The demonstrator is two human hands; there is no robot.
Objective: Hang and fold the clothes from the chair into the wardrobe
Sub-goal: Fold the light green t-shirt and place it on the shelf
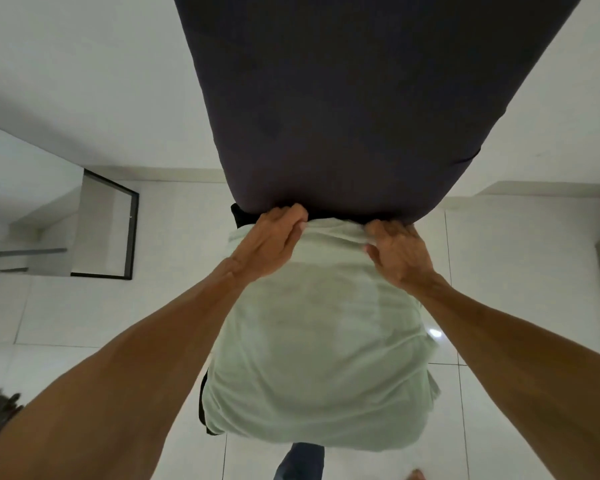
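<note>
Dark grey fabric-covered chair back (361,98) carries a pale green fabric shirt (319,341) draped over its top edge. A black garment (241,216) shows beneath at that edge's left end. White glossy tiled floor (84,306) lies below.

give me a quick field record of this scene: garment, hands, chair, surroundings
garment: pale green shirt, hanging over the dark chair
left hand: grips shirt's top edge
right hand: pinches shirt's top edge
underneath: black garment showing at shirt's left
floor: white tiled floor
left side: black-framed panel
</note>
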